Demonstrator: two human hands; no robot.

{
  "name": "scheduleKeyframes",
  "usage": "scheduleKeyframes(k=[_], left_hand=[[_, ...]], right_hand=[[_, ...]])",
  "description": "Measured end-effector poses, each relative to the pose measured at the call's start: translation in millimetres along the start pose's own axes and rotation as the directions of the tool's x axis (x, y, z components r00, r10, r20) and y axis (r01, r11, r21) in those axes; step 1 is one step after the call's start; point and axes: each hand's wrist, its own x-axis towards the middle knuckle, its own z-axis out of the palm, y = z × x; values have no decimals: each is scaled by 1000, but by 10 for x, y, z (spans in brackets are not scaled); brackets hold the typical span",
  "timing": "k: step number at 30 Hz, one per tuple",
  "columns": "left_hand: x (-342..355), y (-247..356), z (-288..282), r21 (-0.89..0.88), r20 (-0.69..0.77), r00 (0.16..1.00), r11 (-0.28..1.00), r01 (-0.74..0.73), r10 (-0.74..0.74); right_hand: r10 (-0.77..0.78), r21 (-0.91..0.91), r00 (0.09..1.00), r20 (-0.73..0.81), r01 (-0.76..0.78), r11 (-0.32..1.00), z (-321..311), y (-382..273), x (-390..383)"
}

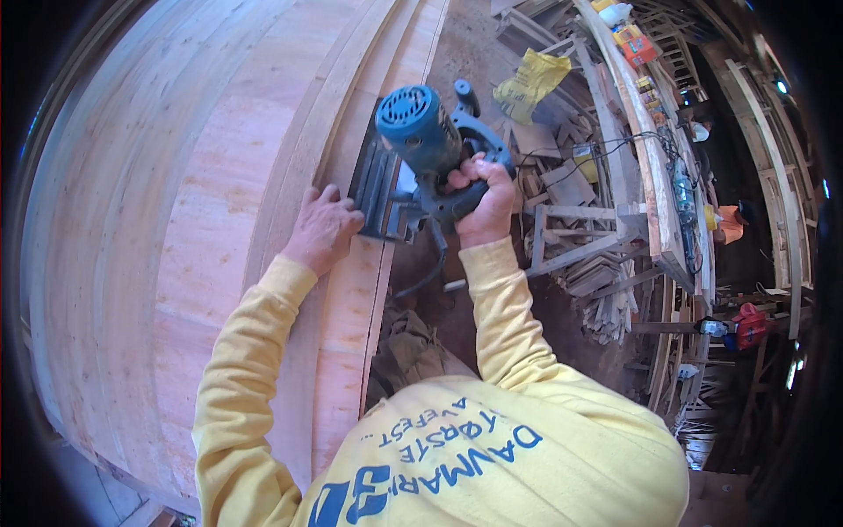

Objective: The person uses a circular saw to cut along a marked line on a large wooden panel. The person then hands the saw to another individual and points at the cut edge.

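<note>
A teal circular saw (411, 132) rests with its dark flat base plate on the wooden panel (219, 202), near the panel's right edge. My right hand (487, 198) is wrapped round the saw's rear handle. Beside the left edge of the base plate, my left hand (323, 227) lies low on a long wooden strip (299, 167). Its fingers are bent down and close to the plate, and their tips are hidden. From the saw a dark cord (439, 255) hangs below the handle. The blade cannot be seen.
To the right stands a wooden bench (637, 149) with tools and cables. A yellow sack (532, 83) lies among scrap wood on the floor, and a small wooden frame (575, 233) stands closer. Farther right is a person in orange (729, 225). Stacked wood offcuts (601, 290) lie below the bench.
</note>
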Motion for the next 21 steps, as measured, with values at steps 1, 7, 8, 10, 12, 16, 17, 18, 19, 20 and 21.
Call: scheduleKeyframes(k=[1,7,8,10,12,16,17,18,19,20,21], left_hand=[[8,-6,13,-13,17,1000,1000,6,-6],[59,-48,79,9,-31,1000,1000,6,-5],[71,-53,86,14,-34,999,1000,4,-3],[100,-68,87,16,-39,999,1000,6,-5],[120,-70,86,14,-33,999,1000,10,-10],[167,-87,82,31,-29,1000,999,12,-11],[180,-92,85,33,-24,1000,999,15,-14],[197,-99,88,35,-20,1000,999,20,-19],[205,-108,90,32,-18,1000,999,23,-23],[219,-119,92,29,-16,1000,999,21,-21],[239,-125,97,25,-9,1000,999,24,-24]], right_hand=[[3,22,999,53,-4,1000,-12,-1,20],[21,10,999,36,-21,1000,-27,-24,99],[17,17,999,45,-18,1000,-22,-27,109],[10,-1,999,41,-10,1000,-3,-29,140],[3,23,999,49,-4,1000,10,-31,158],[-2,14,999,33,2,1000,23,-40,200],[0,26,999,36,-1,1000,25,-45,218],[-2,29,999,34,1,1000,25,-51,238],[7,34,999,38,-8,999,23,-50,246],[7,27,999,39,-9,1000,21,-53,259],[6,19,999,39,-7,1000,20,-61,275]])
